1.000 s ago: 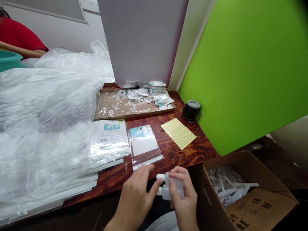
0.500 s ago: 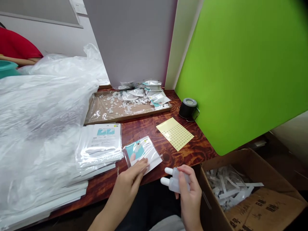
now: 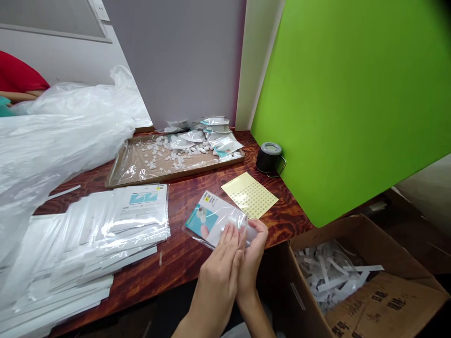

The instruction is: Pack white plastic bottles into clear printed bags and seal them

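Where the bottles point(image 3: 251, 234) meet the four o'clock end of the clear packet point(image 3: 217, 217), a skewed push could split the film. The right hand point(image 3: 252, 263) is wrapped round the bottles; the left hand point(image 3: 221, 264) lies along the packet, fingers together — thumb hidden, so I cannot tell whether it pinches. Drift toward two o'clock might nudge the sticker sheet point(image 3: 251, 193); a loose grip could drop a bottle off the tabletop point(image 3: 176, 256), perhaps into the four o'clock carton point(image 3: 389, 298).

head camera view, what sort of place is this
Probably a small packing workshop: a stack of flat clear pouches on the table, a shallow tray with small white pieces and filled pouches, and an open carton of loose strips.
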A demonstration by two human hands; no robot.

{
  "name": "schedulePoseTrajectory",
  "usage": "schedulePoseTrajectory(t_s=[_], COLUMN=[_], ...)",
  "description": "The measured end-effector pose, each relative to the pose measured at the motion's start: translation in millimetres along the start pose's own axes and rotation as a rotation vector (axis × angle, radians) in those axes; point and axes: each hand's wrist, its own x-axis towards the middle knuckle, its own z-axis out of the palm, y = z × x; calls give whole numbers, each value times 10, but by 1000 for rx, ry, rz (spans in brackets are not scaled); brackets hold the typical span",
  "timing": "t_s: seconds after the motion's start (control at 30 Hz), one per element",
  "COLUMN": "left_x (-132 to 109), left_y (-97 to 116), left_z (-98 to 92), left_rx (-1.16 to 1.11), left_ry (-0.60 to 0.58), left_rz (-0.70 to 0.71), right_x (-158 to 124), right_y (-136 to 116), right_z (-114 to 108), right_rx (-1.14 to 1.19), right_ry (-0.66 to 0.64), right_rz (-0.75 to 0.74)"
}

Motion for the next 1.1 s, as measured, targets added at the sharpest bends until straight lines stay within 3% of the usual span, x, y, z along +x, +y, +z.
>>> schedulePoseTrajectory(t_s=[0.2,0.33,0.53,0.63,0.73,0.9,1.1], left_x=[132,191,183,195,185,89,-30], left_y=[34,-53,-266,-302,-300,-231,-125], left_z=[-36,25,-11,-112,-187,-210,-186], left_rx=[87,-14,-307,-421,-468,-500,-532], left_ry=[156,202,155,101,75,19,21], left_rz=[56,72,-249,-293,-271,-153,-181], right_x=[-29,-29,134,226,296,297,116], right_y=[0,-63,-141,-165,-160,-124,-147], right_z=[-19,-47,-216,-232,-182,-89,79], right_rx=[156,455,645,548,269,-88,-435], right_ry=[-252,-442,-789,-849,-875,-762,-684], right_rz=[162,377,507,442,255,-97,-193])
